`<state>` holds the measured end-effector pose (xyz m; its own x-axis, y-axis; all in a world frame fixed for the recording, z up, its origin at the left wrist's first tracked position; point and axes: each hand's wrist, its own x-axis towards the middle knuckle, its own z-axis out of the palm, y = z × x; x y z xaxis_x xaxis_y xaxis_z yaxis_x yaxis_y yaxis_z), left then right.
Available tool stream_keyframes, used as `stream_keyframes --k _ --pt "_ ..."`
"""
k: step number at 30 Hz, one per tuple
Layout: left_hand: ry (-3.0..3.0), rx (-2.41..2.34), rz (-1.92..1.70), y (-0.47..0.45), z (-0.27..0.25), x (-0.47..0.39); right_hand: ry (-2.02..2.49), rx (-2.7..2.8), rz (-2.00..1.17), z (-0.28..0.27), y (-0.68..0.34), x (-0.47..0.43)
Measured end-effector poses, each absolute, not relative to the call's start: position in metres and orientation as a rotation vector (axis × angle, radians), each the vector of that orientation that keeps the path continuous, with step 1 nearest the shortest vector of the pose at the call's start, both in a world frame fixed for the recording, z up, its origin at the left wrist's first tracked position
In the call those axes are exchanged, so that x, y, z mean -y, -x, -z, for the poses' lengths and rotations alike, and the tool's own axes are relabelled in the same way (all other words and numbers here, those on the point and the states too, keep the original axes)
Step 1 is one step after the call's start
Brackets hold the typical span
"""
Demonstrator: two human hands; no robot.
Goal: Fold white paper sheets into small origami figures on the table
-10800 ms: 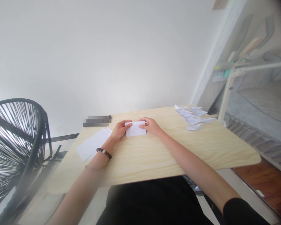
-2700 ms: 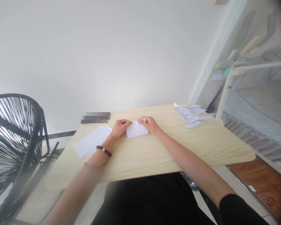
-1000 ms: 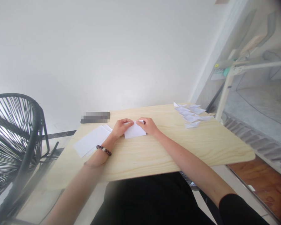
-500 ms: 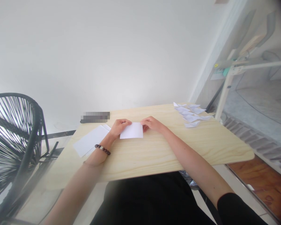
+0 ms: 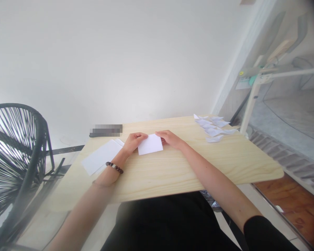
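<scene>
The left hand (image 5: 134,142) pinches the far left corner of a white slip (image 5: 150,145), and the right hand (image 5: 170,139) holds its far right corner, over the bench (image 5: 157,176). Left of the slip lie white sheets (image 5: 101,157) and, farther back, a dark, pixelated object (image 5: 106,130). Well right of the slip sit folded papers (image 5: 213,132). A chair (image 5: 39,157) stands far to the slip's left; a wall (image 5: 146,62) rises behind it.
</scene>
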<state>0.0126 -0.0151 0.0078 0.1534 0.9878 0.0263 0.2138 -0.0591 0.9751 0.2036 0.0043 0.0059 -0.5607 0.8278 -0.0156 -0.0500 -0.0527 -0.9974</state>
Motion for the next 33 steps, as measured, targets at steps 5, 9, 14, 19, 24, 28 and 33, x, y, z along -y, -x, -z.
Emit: stream_keyframes --k 5,9,14,19,24,28,33 --pt "-1.518 -1.239 -1.015 -0.016 -0.01 0.016 0.927 1.588 -1.585 -0.002 -0.2 -0.005" --pt "-1.487 -1.261 -1.004 -0.014 -0.009 0.015 0.933 1.596 -1.638 -0.003 -0.202 -0.005" --pt "-1.434 -1.261 -1.0 -0.012 -0.007 0.014 0.91 1.597 -1.756 -0.003 -0.209 -0.007" --pt "-1.404 -1.23 -1.01 -0.01 -0.005 0.012 0.848 1.564 -1.844 -0.003 -0.215 -0.011" --pt "-1.38 -1.242 -1.022 -0.011 -0.007 0.013 0.854 1.466 -1.897 -0.005 -0.213 -0.013" --pt "-1.467 -1.259 -0.989 -0.016 -0.01 0.016 0.874 1.567 -1.758 -0.005 -0.206 -0.008" --pt "-1.551 -1.274 -0.977 -0.019 -0.011 0.017 0.966 1.844 -1.381 0.0 -0.203 -0.004"
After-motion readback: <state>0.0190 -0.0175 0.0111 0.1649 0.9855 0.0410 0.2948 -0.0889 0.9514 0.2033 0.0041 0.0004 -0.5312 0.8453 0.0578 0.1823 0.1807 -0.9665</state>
